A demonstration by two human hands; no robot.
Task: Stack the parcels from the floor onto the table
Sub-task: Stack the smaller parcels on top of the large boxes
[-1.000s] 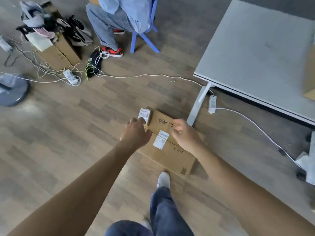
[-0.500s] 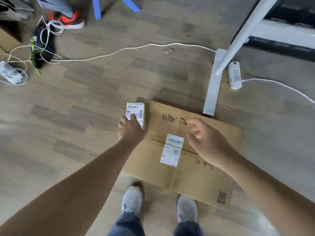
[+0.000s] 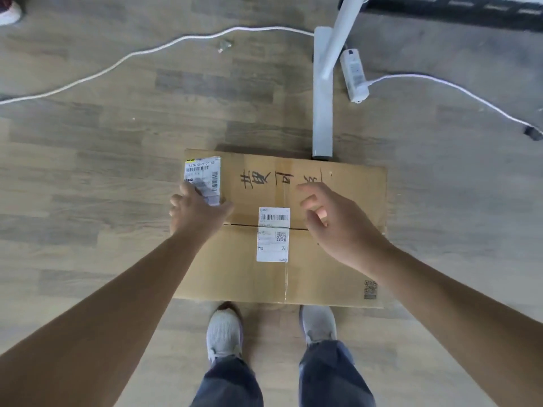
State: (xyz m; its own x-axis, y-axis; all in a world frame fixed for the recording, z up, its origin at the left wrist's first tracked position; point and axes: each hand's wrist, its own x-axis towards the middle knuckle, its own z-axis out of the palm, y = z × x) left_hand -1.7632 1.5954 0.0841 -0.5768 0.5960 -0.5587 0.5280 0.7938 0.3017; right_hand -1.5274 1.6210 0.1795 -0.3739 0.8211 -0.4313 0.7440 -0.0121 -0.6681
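Grey knit sneakers (image 3: 224,330) stand at six o'clock on the wood-look floor (image 3: 88,201), toes just short of the near edge of a large cardboard box (image 3: 323,265), with blue jeans (image 3: 232,383) above them at the bottom of the view; the box lies flat on the floor at the centre, its top flaps meeting in a seam that runs from nine to three o'clock; a white shipping label (image 3: 273,235) is stuck across that seam at the middle, and a printed QR mark (image 3: 370,289) sits toward the box's five o'clock corner; the left hand (image 3: 199,215) comes in from seven o'clock to the box's left edge, its fingers and thumb curled round the near end of a small parcel (image 3: 202,176) covered by a barcode label, which rests on the box's eleven o'clock corner; the right hand (image 3: 338,227) reaches in from four o'clock over the right half of the box, fingers spread apart and loosely bent, holding nothing; whether it touches the cardboard I cannot tell; black handwritten characters (image 3: 279,179) run along the far flap between the hands; beyond the far edge, at twelve o'clock, the pale metal table leg (image 3: 323,113) has its foot on the floor, the end just beside the box; a white power strip (image 3: 354,74) lies just right of it at one o'clock; a white cable (image 3: 147,51) curves away toward ten o'clock.
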